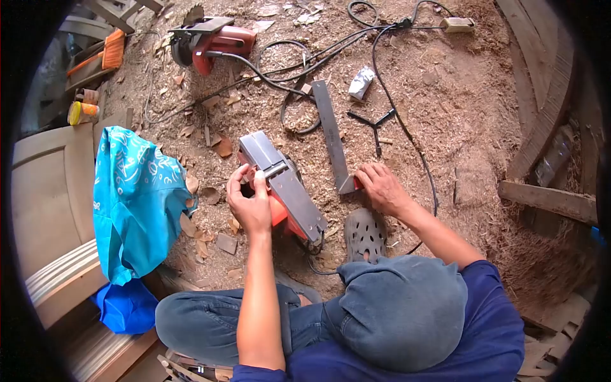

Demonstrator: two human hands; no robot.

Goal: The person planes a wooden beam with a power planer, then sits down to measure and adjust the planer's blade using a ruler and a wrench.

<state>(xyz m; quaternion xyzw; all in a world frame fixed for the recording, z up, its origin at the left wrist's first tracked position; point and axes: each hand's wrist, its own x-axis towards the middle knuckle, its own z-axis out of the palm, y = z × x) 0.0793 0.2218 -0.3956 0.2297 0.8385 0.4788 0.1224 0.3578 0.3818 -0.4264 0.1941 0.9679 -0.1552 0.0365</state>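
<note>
My left hand (250, 202) grips a red electric planer (298, 202) that lies with its flat metal sole and blade slot facing up. Thumb and fingers are at the side of the planer, near the slot. My right hand (384, 190) has its fingers closed at the near end of a long, flat metal bar (329, 130), where a small red part shows beneath the fingertips. The bar lies on the ground, pointing away from me. Beyond my right hand is a black three-armed wrench (374, 123), and past that a small silver-wrapped block (361, 83).
A red circular saw (223, 43) rests at the back with its cable looping across the sawdust. A power socket (458, 25) sits at the far right. Turquoise cloth (137, 197) hangs over wood at left. A yellow tin (81, 113) and orange brush (113, 51) stand behind it.
</note>
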